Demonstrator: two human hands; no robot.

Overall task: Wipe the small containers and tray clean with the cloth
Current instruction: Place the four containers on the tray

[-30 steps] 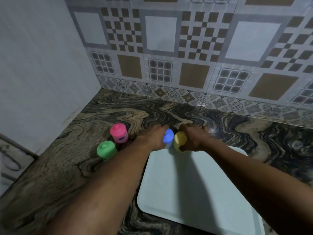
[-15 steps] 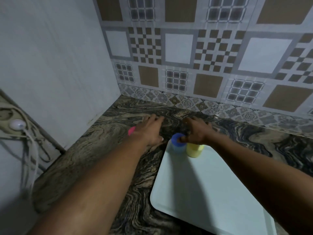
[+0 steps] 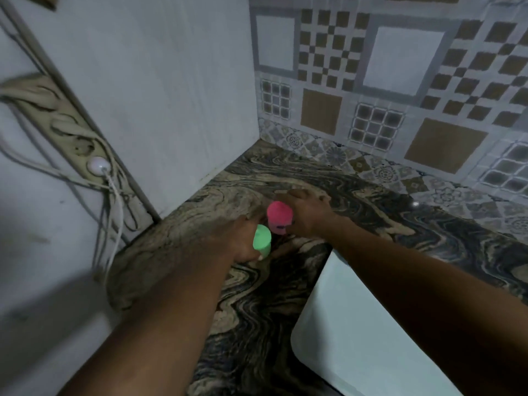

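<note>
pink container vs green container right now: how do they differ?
Colour: the pink container is pink with a dark mark on its side; the green container is plain green. Hand: the right hand grips the pink one, the left hand the green one. Place: the pink one is farther from the camera, the green one nearer. Shared: both are small cylinders on the marbled counter, off the tray.

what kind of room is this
Most likely a home kitchen corner: a marbled stone counter meets a patterned tile wall, and a power strip with cables hangs on the left.
</note>
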